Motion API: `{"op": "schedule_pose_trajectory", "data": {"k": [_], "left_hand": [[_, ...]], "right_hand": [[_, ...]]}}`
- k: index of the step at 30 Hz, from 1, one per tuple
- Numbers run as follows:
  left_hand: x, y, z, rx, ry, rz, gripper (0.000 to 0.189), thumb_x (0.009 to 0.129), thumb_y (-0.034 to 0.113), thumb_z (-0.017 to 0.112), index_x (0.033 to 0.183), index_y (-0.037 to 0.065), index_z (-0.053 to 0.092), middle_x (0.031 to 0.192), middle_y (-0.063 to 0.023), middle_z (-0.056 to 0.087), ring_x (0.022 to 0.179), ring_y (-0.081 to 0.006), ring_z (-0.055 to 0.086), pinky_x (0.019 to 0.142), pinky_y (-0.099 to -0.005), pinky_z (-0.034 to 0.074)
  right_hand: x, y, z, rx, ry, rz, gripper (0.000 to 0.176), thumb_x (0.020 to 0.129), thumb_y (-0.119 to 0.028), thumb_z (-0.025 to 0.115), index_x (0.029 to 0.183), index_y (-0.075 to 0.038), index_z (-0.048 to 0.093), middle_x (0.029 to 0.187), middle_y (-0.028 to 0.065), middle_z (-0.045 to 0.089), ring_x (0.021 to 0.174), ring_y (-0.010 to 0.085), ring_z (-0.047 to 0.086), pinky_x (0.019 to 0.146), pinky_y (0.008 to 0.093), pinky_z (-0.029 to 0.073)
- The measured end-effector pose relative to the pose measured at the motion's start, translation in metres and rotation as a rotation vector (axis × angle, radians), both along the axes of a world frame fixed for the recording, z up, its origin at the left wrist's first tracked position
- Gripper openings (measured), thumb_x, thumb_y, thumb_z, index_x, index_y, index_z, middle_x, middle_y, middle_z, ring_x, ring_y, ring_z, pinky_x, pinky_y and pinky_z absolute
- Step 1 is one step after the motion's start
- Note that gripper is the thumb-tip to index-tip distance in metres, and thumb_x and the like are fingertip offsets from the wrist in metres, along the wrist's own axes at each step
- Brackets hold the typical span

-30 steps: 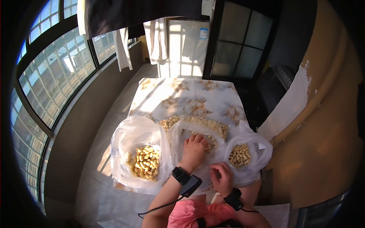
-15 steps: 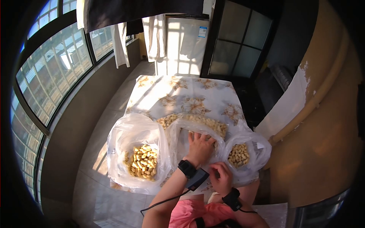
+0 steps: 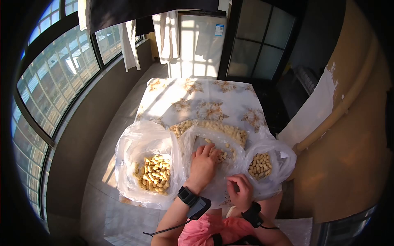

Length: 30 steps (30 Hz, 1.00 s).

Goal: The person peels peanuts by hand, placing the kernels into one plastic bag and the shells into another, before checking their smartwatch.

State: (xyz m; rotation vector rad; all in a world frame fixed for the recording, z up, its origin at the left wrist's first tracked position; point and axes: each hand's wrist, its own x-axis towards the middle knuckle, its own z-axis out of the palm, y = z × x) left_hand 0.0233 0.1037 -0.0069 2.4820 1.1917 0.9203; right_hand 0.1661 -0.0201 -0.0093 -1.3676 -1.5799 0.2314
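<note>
Shelled-on peanuts fill part of three clear plastic bags. My left hand (image 3: 203,165) reaches into the middle bag (image 3: 186,143), palm down, fingers bent and slightly apart; loose peanuts (image 3: 222,156) lie beside the fingertips. What is under the palm is hidden. My right hand (image 3: 241,192) is at the near side of that bag, fingers curled in toward the thumb; whether anything is inside them cannot be made out. On the left, a wide-open bag (image 3: 129,141) holds a pile of peanuts (image 3: 155,174). To the right, a smaller bag (image 3: 283,164) contains more peanuts (image 3: 260,166).
A flowered cloth (image 3: 197,92) covers the table. Behind the middle bag lies a long heap of peanuts (image 3: 223,129) under plastic. A white fridge (image 3: 199,47) stands beyond the table, barred windows (image 3: 57,78) on the left, a brown wall (image 3: 349,164) on the right.
My left hand has shifted left and a little toward me inside the middle bag, uncovering loose peanuts to its right. My right hand stays curled in nearly the same place.
</note>
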Motion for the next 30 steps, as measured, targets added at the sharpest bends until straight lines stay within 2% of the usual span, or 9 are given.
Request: {"op": "schedule_pose_trajectory", "data": {"k": [1, 5, 9, 12, 18, 19, 21, 27, 30], "left_hand": [[-0.001, -0.003, 0.005, 0.049, -0.001, 0.087, 0.039, 0.081, 0.019, 0.073, 0.120, 0.014, 0.065, 0.126, -0.0083, 0.057, 0.115, -0.0330, 0.053, 0.095, -0.0457, 0.046], [0.005, -0.003, 0.009, 0.022, 0.001, 0.149, 0.045, 0.080, 0.025, 0.077, 0.121, 0.013, 0.064, 0.127, -0.0123, 0.052, 0.114, -0.0336, 0.053, 0.094, -0.0461, 0.047], [0.022, 0.003, 0.008, 0.045, 0.069, 0.125, 0.047, 0.077, 0.034, 0.078, 0.118, 0.018, 0.066, 0.119, -0.0143, 0.053, 0.107, -0.0323, 0.056, 0.083, -0.0453, 0.051], [0.029, 0.004, 0.008, 0.002, 0.184, 0.091, 0.035, 0.077, 0.031, 0.078, 0.106, 0.015, 0.065, 0.111, -0.0148, 0.052, 0.097, -0.0339, 0.062, 0.070, -0.0448, 0.056], [0.028, 0.000, -0.005, 0.002, 0.176, 0.108, 0.026, 0.081, 0.021, 0.072, 0.099, 0.009, 0.058, 0.098, -0.0148, 0.057, 0.082, -0.0337, 0.067, 0.065, -0.0439, 0.057], [0.026, -0.001, -0.006, -0.004, 0.163, 0.111, 0.026, 0.081, 0.021, 0.072, 0.099, 0.009, 0.058, 0.098, -0.0148, 0.057, 0.082, -0.0337, 0.067, 0.065, -0.0439, 0.057], [0.022, -0.007, -0.001, 0.014, 0.179, 0.089, 0.019, 0.085, 0.010, 0.062, 0.103, 0.006, 0.058, 0.099, -0.0146, 0.057, 0.080, -0.0302, 0.068, 0.060, -0.0379, 0.059], [0.007, -0.017, 0.005, -0.053, -0.022, 0.072, 0.024, 0.083, 0.005, 0.061, 0.106, 0.004, 0.054, 0.097, -0.0154, 0.055, 0.081, -0.0317, 0.067, 0.061, -0.0401, 0.057], [-0.001, -0.026, 0.011, -0.127, -0.094, 0.078, 0.026, 0.083, 0.004, 0.060, 0.108, 0.004, 0.055, 0.096, -0.0150, 0.054, 0.082, -0.0325, 0.066, 0.060, -0.0414, 0.056]], "right_hand": [[0.000, 0.000, 0.000, -0.001, 0.002, -0.001, 0.014, 0.086, 0.002, 0.066, 0.100, -0.001, 0.066, 0.092, 0.0120, 0.065, 0.075, 0.0264, 0.065, 0.064, 0.0345, 0.052], [-0.001, 0.001, -0.001, 0.039, -0.045, 0.001, 0.016, 0.086, 0.003, 0.066, 0.101, -0.002, 0.066, 0.093, 0.0124, 0.065, 0.076, 0.0271, 0.065, 0.065, 0.0347, 0.053], [0.001, -0.001, 0.000, -0.010, -0.032, -0.003, 0.019, 0.085, 0.004, 0.068, 0.103, -0.002, 0.065, 0.096, 0.0134, 0.065, 0.080, 0.0303, 0.066, 0.067, 0.0359, 0.054], [0.002, 0.000, -0.005, 0.032, -0.048, 0.007, 0.021, 0.085, 0.004, 0.068, 0.104, -0.003, 0.066, 0.096, 0.0135, 0.065, 0.082, 0.0315, 0.067, 0.069, 0.0367, 0.054], [0.000, -0.001, -0.002, -0.007, -0.028, 0.004, 0.020, 0.084, 0.004, 0.069, 0.103, -0.003, 0.067, 0.095, 0.0130, 0.066, 0.082, 0.0299, 0.067, 0.069, 0.0354, 0.054], [0.001, -0.002, -0.002, -0.037, -0.020, 0.008, 0.021, 0.085, 0.003, 0.069, 0.105, -0.003, 0.067, 0.096, 0.0134, 0.066, 0.084, 0.0312, 0.067, 0.071, 0.0365, 0.054], [0.001, -0.003, -0.002, -0.053, -0.029, 0.005, 0.021, 0.085, 0.003, 0.069, 0.105, -0.003, 0.067, 0.096, 0.0133, 0.066, 0.084, 0.0310, 0.067, 0.071, 0.0362, 0.054], [0.000, 0.000, -0.002, -0.061, -0.081, 0.000, 0.021, 0.084, 0.002, 0.070, 0.104, -0.003, 0.068, 0.096, 0.0128, 0.068, 0.082, 0.0300, 0.068, 0.071, 0.0355, 0.055], [-0.003, 0.002, -0.002, -0.047, -0.102, -0.025, 0.016, 0.083, 0.003, 0.071, 0.098, -0.003, 0.069, 0.093, 0.0122, 0.068, 0.078, 0.0266, 0.068, 0.067, 0.0327, 0.054]]}}
